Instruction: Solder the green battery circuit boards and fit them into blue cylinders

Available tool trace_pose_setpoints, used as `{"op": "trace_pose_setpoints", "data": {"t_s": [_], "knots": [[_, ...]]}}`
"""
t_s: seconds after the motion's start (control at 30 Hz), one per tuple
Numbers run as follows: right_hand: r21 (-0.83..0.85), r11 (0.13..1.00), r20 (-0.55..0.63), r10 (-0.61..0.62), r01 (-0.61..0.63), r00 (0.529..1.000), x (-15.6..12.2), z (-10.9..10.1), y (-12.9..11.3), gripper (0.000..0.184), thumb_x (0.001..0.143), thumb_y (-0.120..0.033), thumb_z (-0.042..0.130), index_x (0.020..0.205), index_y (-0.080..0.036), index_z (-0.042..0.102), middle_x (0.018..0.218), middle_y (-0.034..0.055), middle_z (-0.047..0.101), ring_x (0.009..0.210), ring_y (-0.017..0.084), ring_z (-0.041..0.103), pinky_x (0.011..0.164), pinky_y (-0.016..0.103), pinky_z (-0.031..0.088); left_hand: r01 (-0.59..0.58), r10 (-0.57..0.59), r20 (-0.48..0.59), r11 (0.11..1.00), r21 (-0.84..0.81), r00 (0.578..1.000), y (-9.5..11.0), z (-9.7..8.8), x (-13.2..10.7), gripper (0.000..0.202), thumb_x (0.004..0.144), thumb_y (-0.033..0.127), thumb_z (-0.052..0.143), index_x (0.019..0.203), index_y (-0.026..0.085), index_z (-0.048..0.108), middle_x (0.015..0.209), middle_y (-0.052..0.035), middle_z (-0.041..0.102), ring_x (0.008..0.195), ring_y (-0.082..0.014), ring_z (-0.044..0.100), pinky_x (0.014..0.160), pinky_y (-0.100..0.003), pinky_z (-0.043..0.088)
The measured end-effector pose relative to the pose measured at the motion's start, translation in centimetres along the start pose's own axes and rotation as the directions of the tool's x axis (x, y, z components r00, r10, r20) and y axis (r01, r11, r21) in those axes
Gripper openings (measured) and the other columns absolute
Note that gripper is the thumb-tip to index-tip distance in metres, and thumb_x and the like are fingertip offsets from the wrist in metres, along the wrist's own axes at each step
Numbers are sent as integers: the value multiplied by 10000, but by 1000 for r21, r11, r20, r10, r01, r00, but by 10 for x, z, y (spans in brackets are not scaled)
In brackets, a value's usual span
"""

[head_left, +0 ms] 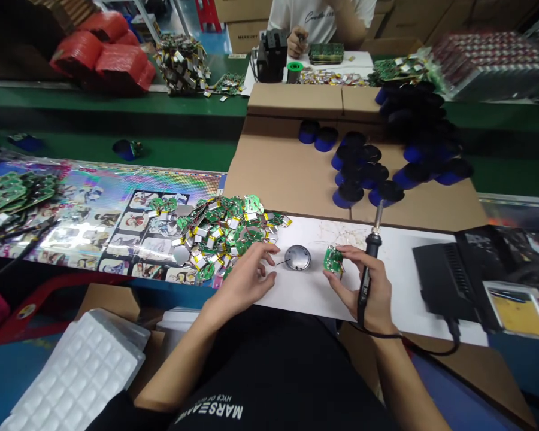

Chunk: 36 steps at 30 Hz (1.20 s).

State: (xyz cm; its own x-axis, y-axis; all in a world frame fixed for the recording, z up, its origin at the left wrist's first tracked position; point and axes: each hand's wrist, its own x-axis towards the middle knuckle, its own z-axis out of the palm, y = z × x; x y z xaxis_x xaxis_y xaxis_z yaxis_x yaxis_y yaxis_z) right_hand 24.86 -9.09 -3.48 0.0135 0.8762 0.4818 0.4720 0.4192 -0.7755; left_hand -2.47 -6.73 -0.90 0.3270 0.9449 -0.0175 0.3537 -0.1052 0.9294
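My right hand is closed around a black soldering iron, whose metal tip points up and away, and its fingertips also pinch a small round green circuit board. My left hand rests on the white work surface with fingers spread, fingertips close to a round silver speaker disc with a thin wire. The disc lies between the two hands. A heap of green boards with silver batteries lies just beyond my left hand.
Blue and black round caps sit on a cardboard sheet behind the work surface. A black soldering station stands at the right. White foam trays lie at lower left. Another person sits across the green bench.
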Motion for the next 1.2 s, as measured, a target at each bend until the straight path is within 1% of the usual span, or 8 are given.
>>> {"op": "trace_pose_setpoints", "data": {"t_s": [0.07, 0.2, 0.37, 0.53, 0.63, 0.87, 1.03, 1.2], "knots": [[-45, 999, 49, -18, 20, 999, -3, 1, 1, 533, 851, -180, 845, 1312, -245, 585, 1272, 122, 720, 1204, 292, 727, 1058, 524, 615, -14, 13, -12, 999, -38, 1000, -9, 12, -4, 306, 944, 211, 685, 1249, 226, 676, 1151, -86, 681, 930, -167, 671, 729, -269, 577], [-89, 992, 165, -70, 86, 984, -1, 12, -4, 481, 904, -192, 798, 1332, -259, 588, 1299, 122, 716, 1187, 283, 724, 984, 485, 643, 61, -73, -29, 953, -297, 997, -19, 31, 6, 245, 970, 381, 724, 1092, 181, 797, 974, -98, 753, 829, -180, 699, 718, -293, 595], [-134, 973, 291, -143, 189, 946, 5, 28, -9, 465, 931, -205, 783, 1350, -262, 590, 1332, 130, 718, 1190, 296, 692, 988, 510, 602, -8, -22, -85, 944, -329, 996, -21, 28, 17, 238, 954, 414, 755, 1034, 209, 847, 1030, -111, 755, 959, -196, 679, 807, -292, 562], [-139, 963, 247, -194, 232, 949, 3, 36, -7, 427, 931, -173, 774, 1314, -258, 605, 1204, 102, 762, 1080, 278, 694, 919, 466, 578, 92, -141, -56, 851, -516, 988, -18, 31, 18, 321, 941, 456, 764, 1091, 175, 790, 920, -68, 747, 677, -118, 614, 649, -255, 514], [-177, 953, 231, -203, 246, 952, 1, 38, -7, 414, 906, -180, 806, 1270, -262, 627, 1092, 72, 776, 996, 275, 675, 892, 457, 547, 109, -182, -72, 814, -570, 981, -13, 36, 21, 348, 900, 487, 801, 992, 156, 740, 799, -25, 701, 626, -103, 587, 624, -241, 493], [-173, 971, 209, -130, 167, 969, 4, 38, -14, 454, 888, -216, 828, 1283, -276, 614, 1162, 80, 769, 1034, 292, 657, 906, 482, 554, 87, -119, -68, 929, -359, 991, -10, 35, 23, 298, 939, 468, 763, 965, 171, 775, 881, -62, 722, 746, -150, 627, 687, -268, 477], [-19, 998, 122, -51, 54, 991, 12, 36, -24, 326, 960, -150, 708, 1241, -281, 607, 1105, 58, 763, 1039, 248, 708, 909, 449, 607, -77, 67, -85, 989, -124, 994, -10, 31, 23, 209, 989, 397, 713, 962, 202, 781, 879, -52, 720, 735, -146, 563, 673, -272, 433], [-4, 999, 112, -31, 32, 993, 18, 42, -30, 258, 969, -159, 700, 1182, -281, 618, 1062, 39, 774, 1008, 229, 739, 920, 430, 618, -167, 163, -81, 985, -39, 983, -5, 30, 24, 150, 1008, 330, 679, 981, 211, 766, 950, -67, 728, 858, -177, 642, 725, -281, 485]]}}
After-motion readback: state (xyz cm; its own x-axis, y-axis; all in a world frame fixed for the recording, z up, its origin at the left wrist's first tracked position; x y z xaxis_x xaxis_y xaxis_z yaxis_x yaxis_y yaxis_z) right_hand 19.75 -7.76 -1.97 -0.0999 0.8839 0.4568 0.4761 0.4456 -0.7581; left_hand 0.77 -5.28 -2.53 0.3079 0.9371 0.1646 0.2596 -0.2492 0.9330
